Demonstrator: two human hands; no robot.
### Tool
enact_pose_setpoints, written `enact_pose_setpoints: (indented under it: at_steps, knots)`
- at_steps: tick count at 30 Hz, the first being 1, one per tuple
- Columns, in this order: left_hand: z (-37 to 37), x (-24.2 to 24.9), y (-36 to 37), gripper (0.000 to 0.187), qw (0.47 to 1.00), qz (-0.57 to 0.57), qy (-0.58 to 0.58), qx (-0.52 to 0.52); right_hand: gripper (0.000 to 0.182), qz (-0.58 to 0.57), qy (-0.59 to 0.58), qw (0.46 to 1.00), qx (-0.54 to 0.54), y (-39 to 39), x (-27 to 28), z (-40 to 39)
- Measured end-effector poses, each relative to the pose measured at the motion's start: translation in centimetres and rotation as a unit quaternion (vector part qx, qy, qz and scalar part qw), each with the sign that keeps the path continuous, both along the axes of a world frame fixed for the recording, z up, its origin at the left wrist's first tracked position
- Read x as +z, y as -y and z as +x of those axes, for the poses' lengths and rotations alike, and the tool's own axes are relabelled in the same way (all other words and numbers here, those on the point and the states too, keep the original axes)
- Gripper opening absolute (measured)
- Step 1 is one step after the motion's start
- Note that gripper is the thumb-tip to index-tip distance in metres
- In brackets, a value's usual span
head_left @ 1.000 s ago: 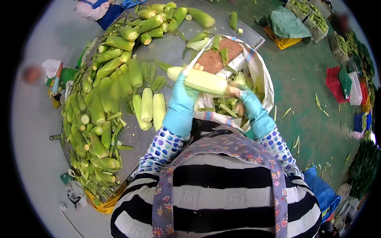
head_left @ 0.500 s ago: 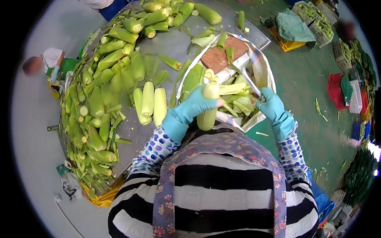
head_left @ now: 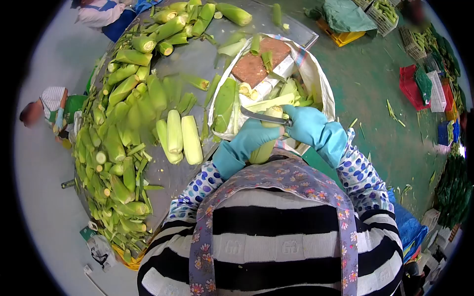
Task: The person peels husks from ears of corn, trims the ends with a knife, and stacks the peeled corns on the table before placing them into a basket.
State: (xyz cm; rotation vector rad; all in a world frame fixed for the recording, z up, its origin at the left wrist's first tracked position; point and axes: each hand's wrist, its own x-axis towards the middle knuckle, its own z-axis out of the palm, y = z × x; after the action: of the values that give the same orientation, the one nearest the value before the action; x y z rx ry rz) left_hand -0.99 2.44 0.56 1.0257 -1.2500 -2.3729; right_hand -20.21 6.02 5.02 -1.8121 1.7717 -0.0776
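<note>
My left hand, in a teal rubber glove, is closed around a pale green ear of corn close to the apron. My right hand, gloved alike, grips a knife with a curved metal blade. The blade lies across the upper part of the ear, just above my left fingers; whether it cuts in cannot be made out. Beyond both hands is an open white sack with loose husks inside. Left of my hands, 3 trimmed ears lie side by side on the metal table.
A large heap of unhusked corn covers the table's left side. A reddish-brown block rests at the sack's far side. Another person is at the far left. Crates and a red bag stand on the green floor at right.
My right hand has moved left with the knife, bringing the blade from the sack's right side across the ear. My left hand still holds the ear. The view has shifted slightly.
</note>
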Motion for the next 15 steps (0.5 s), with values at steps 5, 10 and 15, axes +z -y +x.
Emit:
enact_pose_setpoints:
  at_steps: [5,10,15]
  knots:
    - [-0.7,-0.1,-0.2,0.039,0.999,-0.049,-0.016,-0.003,0.042,0.081,-0.026,0.996,0.01,0.3,-0.1,-0.5]
    - [-1.1,-1.0,-0.6,0.037,0.999,-0.049,0.008,-0.015,0.037,0.025,0.033,0.999,-0.002,-0.5,-3.7,-1.9]
    - [-1.5,-1.1,-1.5,0.035,0.993,-0.109,-0.021,0.032,0.036,-0.012,0.102,0.995,0.01,-1.4,-7.6,-4.3]
